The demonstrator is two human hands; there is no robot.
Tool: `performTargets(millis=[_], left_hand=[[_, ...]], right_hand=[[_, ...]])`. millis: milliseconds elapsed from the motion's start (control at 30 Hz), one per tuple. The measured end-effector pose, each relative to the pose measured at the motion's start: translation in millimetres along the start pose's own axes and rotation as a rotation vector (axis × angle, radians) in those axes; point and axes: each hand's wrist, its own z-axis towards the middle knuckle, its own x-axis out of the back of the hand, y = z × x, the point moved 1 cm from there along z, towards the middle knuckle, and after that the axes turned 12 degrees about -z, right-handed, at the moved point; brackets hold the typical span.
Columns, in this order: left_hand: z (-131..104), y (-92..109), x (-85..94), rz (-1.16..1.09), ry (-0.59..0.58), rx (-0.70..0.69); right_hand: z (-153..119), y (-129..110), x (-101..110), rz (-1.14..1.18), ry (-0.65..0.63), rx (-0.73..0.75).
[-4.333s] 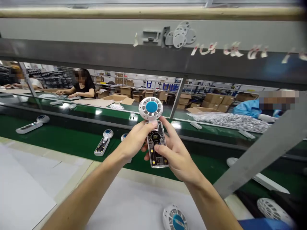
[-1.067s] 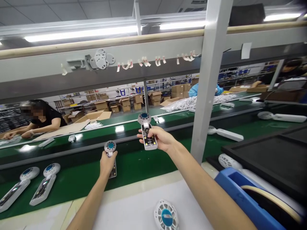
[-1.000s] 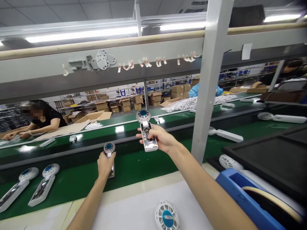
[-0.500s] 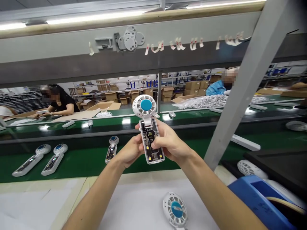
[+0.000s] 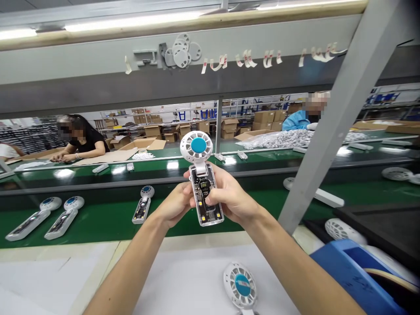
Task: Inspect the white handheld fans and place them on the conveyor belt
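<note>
Upright in front of me is a handheld fan [image 5: 206,194], with a round white slotted head, a blue centre and a clear body that shows a dark circuit board. My right hand [image 5: 229,194] is closed around its right side, the thumb pressed on the board's face. On the left edge of the body my left hand [image 5: 179,203] grips with bent fingers, partly hidden behind the fan. A second fan [image 5: 242,285] lies on the white work surface [image 5: 183,280] below my hands, its lower part cut off by the frame.
More fans, among them one fan [image 5: 143,205], lie on the green conveyor belt [image 5: 108,214]. A slanted metal post [image 5: 331,118] stands at right, near a blue bin [image 5: 354,271]. Across the line are two people and a heap of white parts [image 5: 278,139].
The fans on the near belt have shifted left, while small white parts on the far belt have moved right. Both hands keep the fan almost in place.
</note>
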Motion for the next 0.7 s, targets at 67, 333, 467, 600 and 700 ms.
performTargets(millis=[67, 333, 467, 600, 700], left_hand=[[-0.4, 1.9, 1.2, 0.020, 0.009, 0.002], [0.4, -3.9, 1.8, -0.035, -0.014, 0.055], [1.4, -5.0, 3.4, -0.010, -0.053, 0.076], [1.9, -5.2, 3.9, -0.039, -0.036, 0.060], [2.3, -6.0, 3.8, -0.061, -0.030, 0.051]], right_hand=[[-0.3, 0.5, 0.6, 0.010, 0.011, -0.010], [-1.3, 2.4, 4.4, 0.015, 0.081, -0.071], [-1.3, 1.4, 5.0, 0.011, 0.144, -0.088], [-0.6, 1.5, 1.9, 0.013, 0.152, -0.090], [0.4, 2.8, 0.2, 0.024, 0.127, -0.097]])
